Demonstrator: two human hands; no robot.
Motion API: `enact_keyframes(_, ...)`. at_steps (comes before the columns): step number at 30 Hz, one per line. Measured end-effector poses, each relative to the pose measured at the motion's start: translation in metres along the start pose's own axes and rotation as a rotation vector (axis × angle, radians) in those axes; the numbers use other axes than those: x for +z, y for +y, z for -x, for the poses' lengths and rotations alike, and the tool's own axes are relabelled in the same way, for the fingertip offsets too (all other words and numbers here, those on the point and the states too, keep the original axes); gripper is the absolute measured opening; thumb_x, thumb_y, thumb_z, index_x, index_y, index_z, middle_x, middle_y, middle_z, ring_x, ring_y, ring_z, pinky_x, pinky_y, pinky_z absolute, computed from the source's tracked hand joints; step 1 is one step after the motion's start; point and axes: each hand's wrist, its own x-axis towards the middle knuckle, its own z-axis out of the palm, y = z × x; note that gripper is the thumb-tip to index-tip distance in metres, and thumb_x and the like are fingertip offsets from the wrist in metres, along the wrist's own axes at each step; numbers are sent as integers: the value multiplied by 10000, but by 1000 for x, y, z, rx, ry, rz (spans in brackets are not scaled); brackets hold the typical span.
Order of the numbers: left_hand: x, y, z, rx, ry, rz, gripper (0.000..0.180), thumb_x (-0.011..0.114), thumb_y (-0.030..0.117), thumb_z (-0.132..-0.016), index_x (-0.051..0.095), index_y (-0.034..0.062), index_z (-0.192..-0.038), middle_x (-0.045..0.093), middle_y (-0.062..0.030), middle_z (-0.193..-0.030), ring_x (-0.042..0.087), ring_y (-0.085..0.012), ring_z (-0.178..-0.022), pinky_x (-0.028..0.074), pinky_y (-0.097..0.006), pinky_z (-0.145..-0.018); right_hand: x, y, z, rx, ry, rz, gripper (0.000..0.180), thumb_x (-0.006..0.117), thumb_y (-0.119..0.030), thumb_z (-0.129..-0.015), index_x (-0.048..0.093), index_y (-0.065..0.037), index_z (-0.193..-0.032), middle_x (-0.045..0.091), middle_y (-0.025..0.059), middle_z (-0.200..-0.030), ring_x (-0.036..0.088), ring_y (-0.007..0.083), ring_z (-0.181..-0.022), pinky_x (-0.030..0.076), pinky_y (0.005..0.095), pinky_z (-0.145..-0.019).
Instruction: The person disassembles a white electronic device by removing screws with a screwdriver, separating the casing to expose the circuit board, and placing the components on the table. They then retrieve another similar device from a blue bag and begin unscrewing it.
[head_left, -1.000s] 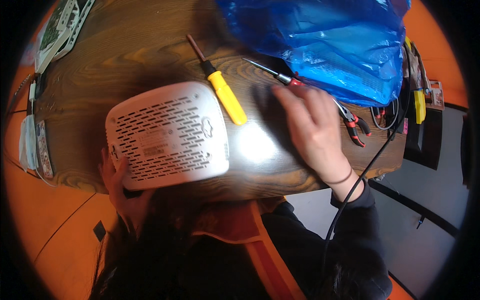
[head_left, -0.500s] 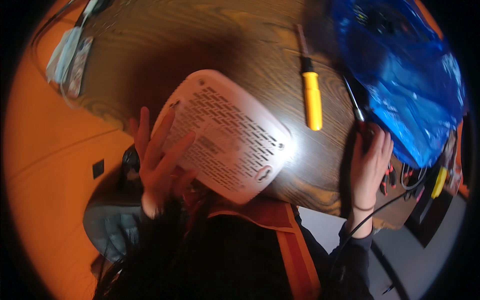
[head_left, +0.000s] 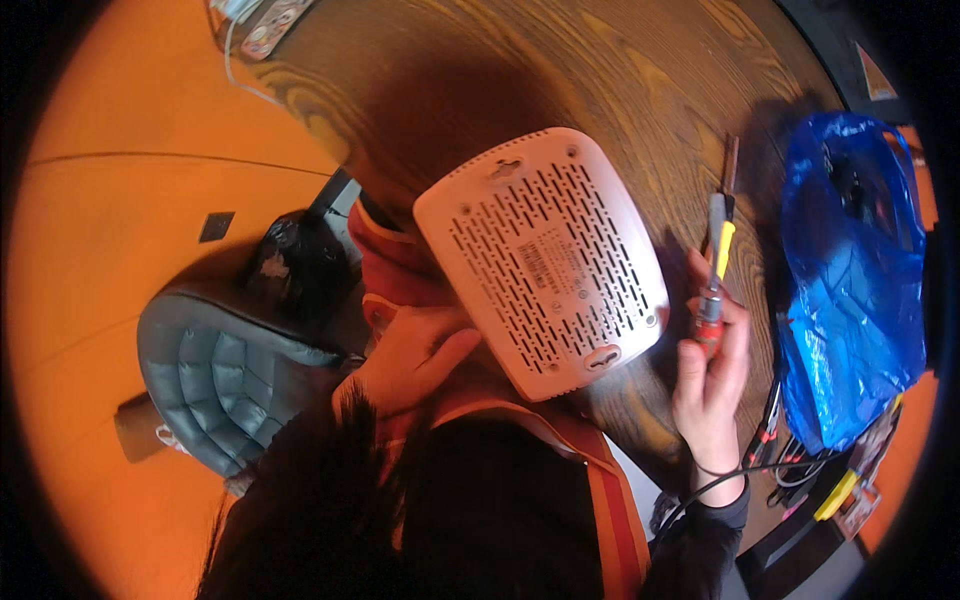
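Note:
A white router with rounded corners is tilted, its underside toward me, showing rows of vent slots, a label, corner screw holes and two keyhole mounts. My left hand is at its lower left edge, thumb against the rim and the other fingers hidden behind it. Just off the router's right corner, my right hand is closed around a screwdriver with a red handle, its metal shaft pointing away from me. Beyond that shaft, a yellow-handled screwdriver lies on the wooden table, partly covered.
A shiny blue plastic bag stands on the right of the wooden table. Red-handled pliers and a yellow-handled tool lie near its lower end. A black cable crosses my right wrist. At left is a dark padded chair.
My right hand has picked up the red-handled screwdriver and brought it beside the router. My left hand has moved from over the router's face to its lower edge. The view has turned.

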Motion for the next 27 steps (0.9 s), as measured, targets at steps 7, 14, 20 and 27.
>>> enact_keyframes(7,3,9,0,-123,214,785,406,557,160,-860,427,-40,-1188,562,-78,-1099,547,-169,-982,438,-297,-846,5,-9,-14,-151,-282,-126,368,526,38,-750,421,-14,-1099,600,181,-993,622,263,-788,472,341,-733)
enact_keyframes(14,-9,18,-2,-89,239,764,632,722,25,-695,376,-19,-1222,521,-83,-1153,496,-141,-1061,410,-297,-904,1,11,-15,-247,-144,-247,330,514,-100,-779,469,18,-1084,545,188,-980,563,226,-703,465,301,-619)
enact_keyframes(20,-13,27,0,177,257,711,764,777,-12,-613,358,2,-1252,495,-84,-1184,455,-148,-1110,370,-313,-935,-19,1,-8,58,241,-732,409,334,-382,-937,473,-51,-1132,453,85,-506,422,151,-414,315,249,-381)
enact_keyframes(27,-45,43,-62,687,686,-476,485,741,62,-669,495,26,-1085,587,-111,-986,565,-235,-892,448,-316,-745,-24,-2,-12,-235,336,-358,427,569,-228,-846,341,-66,-1169,440,8,-627,394,79,-487,265,193,-455)
